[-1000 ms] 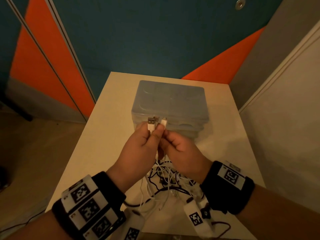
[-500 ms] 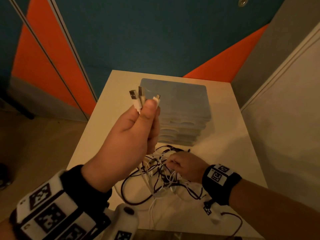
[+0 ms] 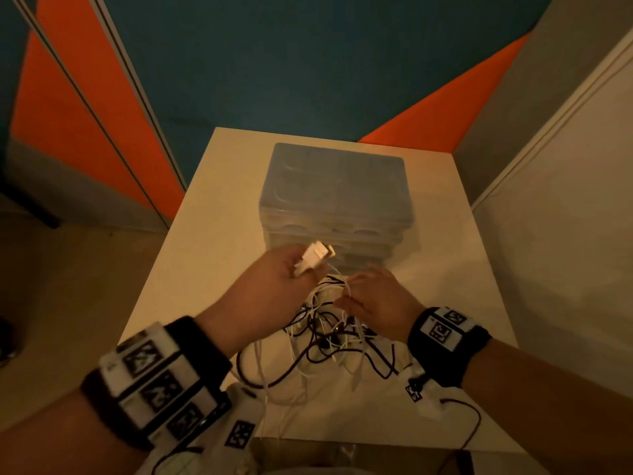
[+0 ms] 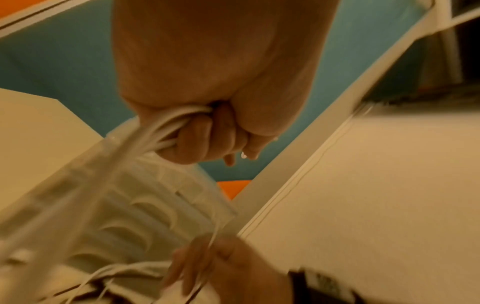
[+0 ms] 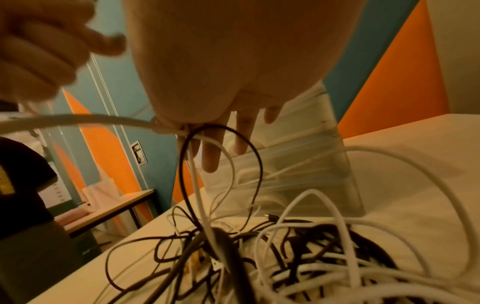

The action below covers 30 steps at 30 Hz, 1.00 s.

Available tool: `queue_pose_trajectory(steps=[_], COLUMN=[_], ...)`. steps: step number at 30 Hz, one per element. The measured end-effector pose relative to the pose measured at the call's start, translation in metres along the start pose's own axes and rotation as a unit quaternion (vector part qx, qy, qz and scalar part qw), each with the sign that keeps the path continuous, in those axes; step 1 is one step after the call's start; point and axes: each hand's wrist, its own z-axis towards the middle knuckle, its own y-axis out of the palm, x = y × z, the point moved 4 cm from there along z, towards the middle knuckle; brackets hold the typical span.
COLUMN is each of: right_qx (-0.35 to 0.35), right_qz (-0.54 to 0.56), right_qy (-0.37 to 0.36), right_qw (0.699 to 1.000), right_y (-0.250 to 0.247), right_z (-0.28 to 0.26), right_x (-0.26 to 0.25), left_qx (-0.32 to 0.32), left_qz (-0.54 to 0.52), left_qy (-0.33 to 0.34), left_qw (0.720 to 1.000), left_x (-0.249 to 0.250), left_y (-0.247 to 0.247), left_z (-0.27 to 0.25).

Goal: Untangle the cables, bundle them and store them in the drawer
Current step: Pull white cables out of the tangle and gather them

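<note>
A tangle of black and white cables [image 3: 329,341] lies on the white table [image 3: 205,262] in front of a translucent drawer unit [image 3: 337,200]. My left hand [image 3: 308,269] grips the plug ends of several white cables [image 3: 317,253]; the left wrist view shows its fist closed round the strands [image 4: 179,123]. Just to its right, my right hand [image 3: 346,293] pinches a white cable [image 5: 130,121] between thumb and forefinger above the tangle [image 5: 311,257], its other fingers [image 5: 211,160] stretched out. A black loop [image 5: 233,131] hangs across that pinch. The unit's drawers look closed.
The drawer unit [image 5: 311,164] stands at the table's middle back. A white wall [image 3: 565,269] runs close along the right side, a blue and orange wall behind. Floor drops off at the table's left edge [image 3: 154,286]. Another table [image 5: 111,207] stands farther left.
My left hand has come down from its raised position, still holding the white plugs, to beside the right hand. The right hand has risen a little off the tangle with a white cable.
</note>
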Motion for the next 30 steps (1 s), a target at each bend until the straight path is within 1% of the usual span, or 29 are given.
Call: queue_pose_trajectory(steps=[2, 4, 6, 9, 10, 14, 16, 18, 20, 22, 24, 26, 30], right_qx=[0.05, 0.075, 0.085, 0.09, 0.096, 0.113, 0.117, 0.089, 0.052, 0.019, -0.022, -0.033, -0.045], right_qz=[0.035, 0.047, 0.068, 0.057, 0.052, 0.073, 0.063, 0.018, -0.015, -0.015, -0.006, -0.003, -0.043], right_qy=[-0.013, -0.028, -0.028, -0.022, -0.026, -0.032, -0.034, -0.027, -0.017, 0.002, 0.033, 0.043, 0.026], right_qw=[0.998, 0.996, 0.994, 0.994, 0.994, 0.99, 0.991, 0.995, 0.998, 1.0, 0.999, 0.999, 0.998], right_y=[-0.006, -0.007, -0.008, -0.007, -0.007, -0.007, -0.002, 0.008, 0.02, 0.029, 0.038, 0.045, 0.049], right_z=[0.0, 0.001, 0.002, 0.0, -0.001, 0.0, 0.0, -0.001, -0.004, -0.006, -0.008, -0.007, -0.006], right_x=[-0.006, -0.011, -0.014, -0.014, -0.015, -0.013, -0.009, -0.005, 0.001, 0.012, 0.025, 0.032, 0.036], left_qx=[-0.036, -0.059, -0.039, 0.029, 0.04, 0.032, 0.052, 0.078, 0.088, 0.089, 0.071, 0.064, 0.084], left_qz=[0.028, 0.026, 0.03, 0.029, 0.018, -0.033, -0.031, -0.027, -0.039, -0.056, -0.087, -0.124, -0.189], left_qy=[-0.009, -0.029, -0.049, -0.045, -0.042, -0.033, -0.024, 0.006, 0.034, 0.039, 0.032, 0.037, 0.034], left_qw=[0.999, 0.997, 0.998, 0.998, 0.998, 0.998, 0.998, 0.997, 0.995, 0.994, 0.993, 0.989, 0.978], left_x=[-0.009, -0.018, -0.026, -0.033, -0.033, -0.03, -0.025, -0.014, 0.001, 0.013, 0.021, 0.028, 0.037], left_y=[0.017, 0.031, 0.038, 0.038, 0.039, 0.045, 0.041, 0.032, 0.021, 0.013, 0.01, 0.009, -0.001], left_z=[0.005, 0.009, 0.014, 0.023, 0.025, 0.026, 0.026, 0.027, 0.025, 0.02, 0.015, 0.009, 0.003])
